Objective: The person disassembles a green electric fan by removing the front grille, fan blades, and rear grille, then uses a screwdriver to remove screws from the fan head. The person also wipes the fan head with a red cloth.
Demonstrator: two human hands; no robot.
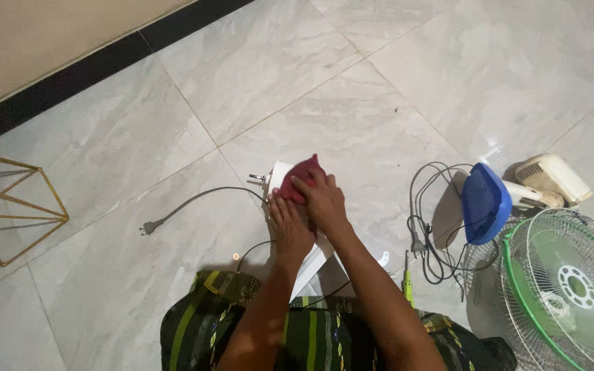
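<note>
Red cloth (304, 177) on white fan part (284, 180), directly ahead; right hand (321, 200) presses it, left hand (289, 227) steadies beneath.

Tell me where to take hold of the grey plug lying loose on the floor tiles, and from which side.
Grip the plug across its dark body, coming straight down from above. It lies flat on the tiled floor with open space round it. Its prongs seem to point away from the cord, so probably close the fingers across the body's two sides, just behind the prongs, rather than pulling the thin cord.
</note>
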